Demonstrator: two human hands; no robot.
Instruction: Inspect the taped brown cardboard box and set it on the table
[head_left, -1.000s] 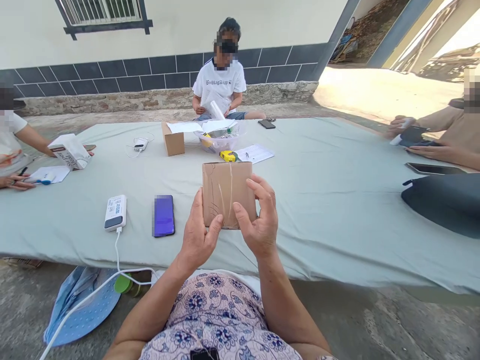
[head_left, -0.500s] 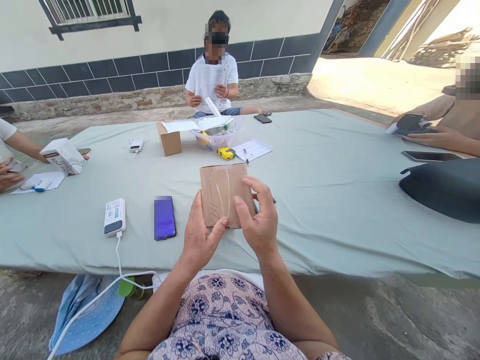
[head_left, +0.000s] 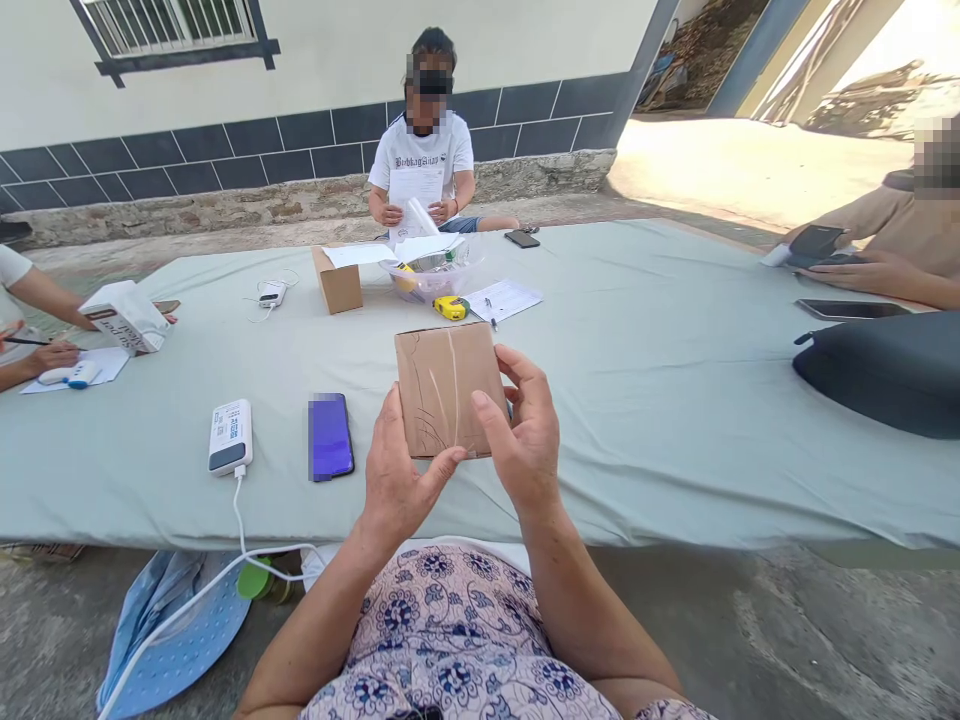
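Between my two hands is a small brown cardboard box (head_left: 450, 385), held above the cloth-covered table (head_left: 637, 420). Dark pen lines and two pale streaks mark the face turned toward me. My left hand (head_left: 401, 465) grips the box's left side and lower edge, with the thumb along the bottom. On the right side, my right hand (head_left: 529, 435) has its thumb on the face and its fingers around the edge. A small dark item partly shows behind the right fingers; I cannot make out what it is. Left of my hands lie a phone (head_left: 330, 437) and a white power bank (head_left: 230, 437) with a cable.
Farther back are a clear plastic basin (head_left: 431, 285), a yellow tape measure (head_left: 451, 307), a taller cardboard box (head_left: 339, 285) and a paper sheet (head_left: 510, 298). A black bag (head_left: 885, 375) lies at right. People sit at the far, left and right sides.
The box and my right fingers have shifted slightly. The person opposite has lowered the paper. At left, a person's hand now holds a pen over paper.
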